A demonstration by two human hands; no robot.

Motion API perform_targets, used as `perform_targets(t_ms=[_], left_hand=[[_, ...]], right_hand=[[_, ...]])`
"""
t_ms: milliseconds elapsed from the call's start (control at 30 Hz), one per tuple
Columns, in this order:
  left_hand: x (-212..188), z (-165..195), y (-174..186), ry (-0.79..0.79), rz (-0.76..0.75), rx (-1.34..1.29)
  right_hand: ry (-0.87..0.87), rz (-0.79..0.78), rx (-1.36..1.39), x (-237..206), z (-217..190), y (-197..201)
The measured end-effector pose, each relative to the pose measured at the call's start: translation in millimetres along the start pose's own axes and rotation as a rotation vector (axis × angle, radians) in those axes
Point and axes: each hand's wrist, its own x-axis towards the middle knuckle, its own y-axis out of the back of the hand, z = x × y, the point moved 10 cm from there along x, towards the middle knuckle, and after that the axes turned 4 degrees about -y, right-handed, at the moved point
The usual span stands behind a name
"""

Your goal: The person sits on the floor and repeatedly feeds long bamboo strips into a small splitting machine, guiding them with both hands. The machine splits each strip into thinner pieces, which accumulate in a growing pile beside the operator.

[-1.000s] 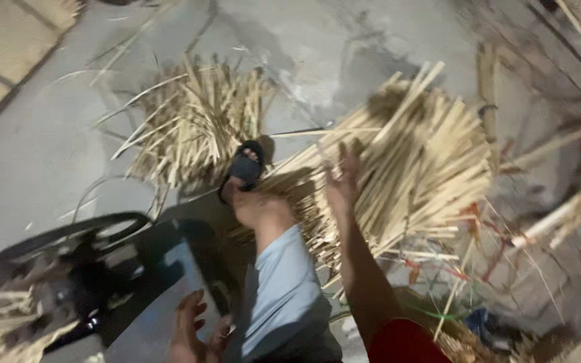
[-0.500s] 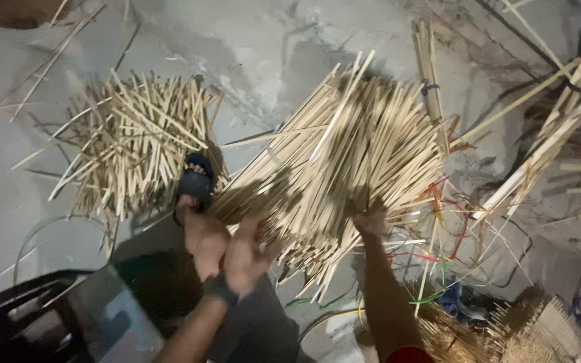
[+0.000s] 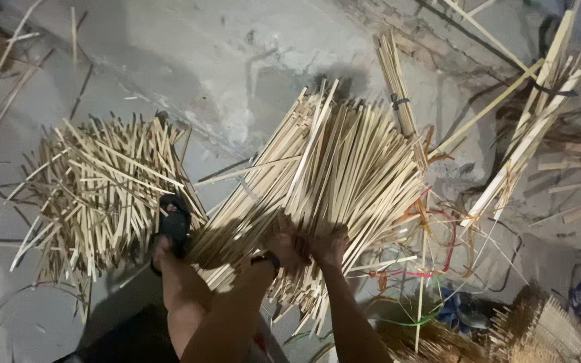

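here the big fan of bamboo strips (image 3: 331,175) lies across the concrete floor (image 3: 237,60), its far tips reaching toward a tied bundle (image 3: 398,81) just beyond it. left of the fan there is a bare strip of floor, then a loose pile of short sticks (image 3: 95,188); right of it, long slats (image 3: 526,134) and coloured cords (image 3: 432,222) crowd close. the left hand (image 3: 284,245) and right hand (image 3: 331,243) are both closed around the fan's near end. the strips look pale, thin, flat and splayed.
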Motion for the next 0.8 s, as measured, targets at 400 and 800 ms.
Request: perform_targets(t_ms=[400, 800], left_hand=[[7.4, 30.1, -20.3, -0.134, 0.121, -0.004], [-24.9, 101.0, -5.8, -0.443, 0.147, -0.899]], right_hand=[[0.268, -0.313, 0.796, 4.2, 1.8, -5.0], [0.452, -0.511, 0.786, -8.2, -5.2, 36.3]])
